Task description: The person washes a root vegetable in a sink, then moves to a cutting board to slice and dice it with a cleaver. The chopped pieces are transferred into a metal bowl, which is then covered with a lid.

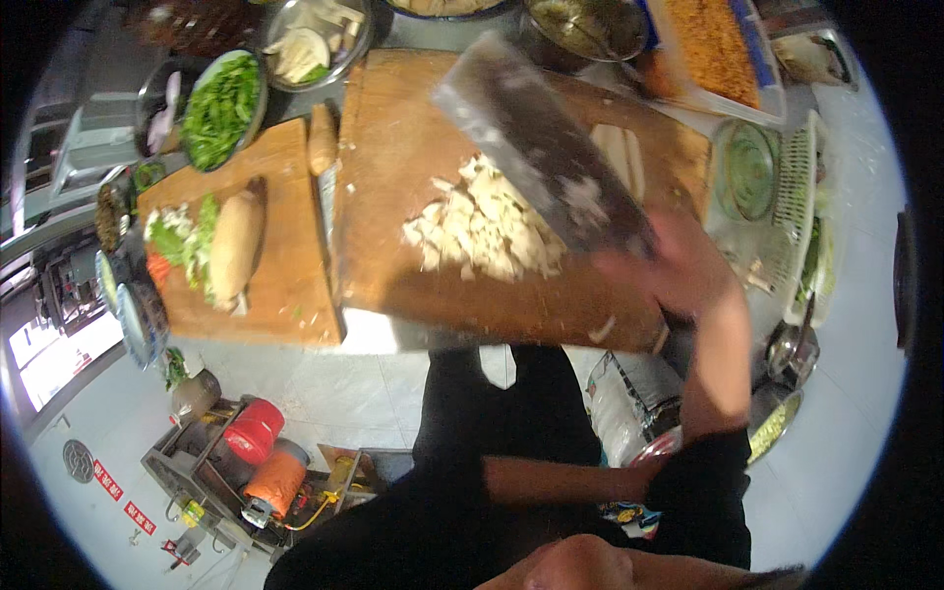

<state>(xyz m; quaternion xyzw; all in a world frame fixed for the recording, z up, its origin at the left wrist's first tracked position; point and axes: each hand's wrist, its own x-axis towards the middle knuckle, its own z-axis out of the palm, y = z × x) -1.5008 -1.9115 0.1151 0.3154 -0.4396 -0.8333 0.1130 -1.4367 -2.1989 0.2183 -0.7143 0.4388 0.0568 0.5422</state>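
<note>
My right hand [682,269] grips a broad cleaver [549,147], blurred, its blade raised over the right part of the large wooden cutting board [391,125]. Bits of food cling to the blade. Partly behind it lies a heap of pale chopped vegetable pieces [487,228]. Two pale strips [623,158] rest on the board to the blade's right. My left forearm [564,479] crosses in front of my body, and the left hand is out of sight behind my right arm.
A smaller board [295,273] at the left bears a thick pale root vegetable [237,243] and green scraps [173,243]. Bowls with cut greens [221,110] and pale slices [306,51] stand behind it. At the right are an orange-filled container [712,51] and a white plastic basket [796,221].
</note>
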